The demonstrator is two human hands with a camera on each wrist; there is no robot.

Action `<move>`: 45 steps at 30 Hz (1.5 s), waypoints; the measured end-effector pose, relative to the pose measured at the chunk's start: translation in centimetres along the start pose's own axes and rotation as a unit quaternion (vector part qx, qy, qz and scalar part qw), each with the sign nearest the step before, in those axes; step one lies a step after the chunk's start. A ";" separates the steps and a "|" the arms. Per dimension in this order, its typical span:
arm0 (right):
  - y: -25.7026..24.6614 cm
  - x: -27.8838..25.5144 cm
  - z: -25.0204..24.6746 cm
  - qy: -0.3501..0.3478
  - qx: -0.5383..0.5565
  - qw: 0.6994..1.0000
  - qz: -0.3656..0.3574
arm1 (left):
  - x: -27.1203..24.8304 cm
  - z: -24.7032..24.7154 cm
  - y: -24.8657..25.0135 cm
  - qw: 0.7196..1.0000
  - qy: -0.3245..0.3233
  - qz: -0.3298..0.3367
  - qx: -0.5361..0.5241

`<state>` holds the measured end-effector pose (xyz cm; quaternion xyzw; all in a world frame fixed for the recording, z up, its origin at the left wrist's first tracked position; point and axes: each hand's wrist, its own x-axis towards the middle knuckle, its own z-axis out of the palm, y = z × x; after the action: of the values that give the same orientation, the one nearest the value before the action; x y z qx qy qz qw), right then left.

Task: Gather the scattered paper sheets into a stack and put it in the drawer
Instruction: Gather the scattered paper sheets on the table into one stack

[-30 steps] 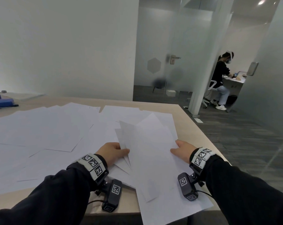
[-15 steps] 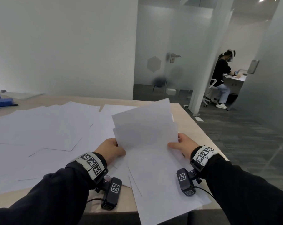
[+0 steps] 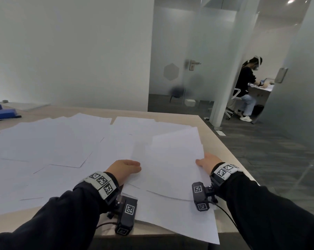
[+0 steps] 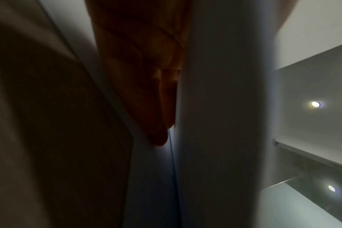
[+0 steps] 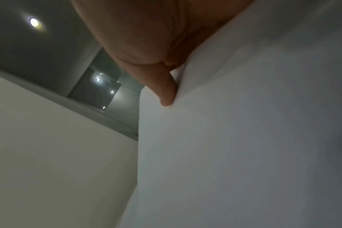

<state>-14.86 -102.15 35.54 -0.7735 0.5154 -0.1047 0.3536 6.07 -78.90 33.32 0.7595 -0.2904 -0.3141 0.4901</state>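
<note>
**Ana:** Head view first: where's the bundle of sheets (image 3: 168, 159)?

**Ben:** Held between both hands over the counter's (image 3: 205, 127) near right corner, sloping low toward the surface. Half a second ago it stood nearly upright; now it has tipped back down, its edges not yet square.

**Ana:** And the grip?

**Ben:** The left hand (image 3: 124, 168) has its thumb on top of the bundle's left edge; the left wrist view shows its fingers (image 4: 158, 120) lying together beneath the paper. The right hand (image 3: 205, 162) holds the right edge, and the right wrist view shows one finger (image 5: 166, 91) pressed against the underside. So both pinch the bundle, thumb above, fingers below.

**Ana:** What does the lowering mean?

**Ben:** My guess is the bundle is being laid on the sheets beneath to take up more. Gathering is far from finished: loose sheets (image 3: 50, 141) cover the counter toward its left edge, and one large sheet (image 3: 179, 222) overhangs the near edge.

**Ana:** The drawer?

**Ben:** Not in view. A blue object (image 3: 2, 113) lies at the far left corner.
</note>
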 end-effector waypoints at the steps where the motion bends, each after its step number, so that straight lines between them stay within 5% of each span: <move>1: -0.2 -0.2 0.4 -0.010 0.000 1.000 -0.006 | -0.2 0.1 0.1 1.000 -0.003 -0.006 0.016; 9: -1.8 -1.1 2.7 0.006 0.095 0.993 -0.064 | -0.7 0.6 0.3 0.997 -0.048 -0.052 -0.030; 16: -1.1 -1.0 3.1 0.010 0.188 0.980 -0.058 | -1.7 0.5 1.3 0.996 -0.050 0.050 -0.052; 22: -1.1 -1.4 1.5 -0.094 0.396 0.912 -0.044 | -2.3 -0.4 3.7 0.978 -0.011 0.165 -0.127; 30: -5.6 -2.5 -2.2 0.000 0.435 0.878 -0.199 | -1.5 -2.0 8.3 0.957 0.053 0.230 -0.169; 45: -4.8 -3.6 -0.4 0.014 0.442 0.869 -0.223 | -1.1 -0.9 7.3 0.953 0.085 0.225 -0.182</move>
<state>-13.27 -98.14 39.71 -0.6295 0.2341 -0.4080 0.6184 5.08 -80.17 40.54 0.5962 -0.3490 -0.1770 0.7010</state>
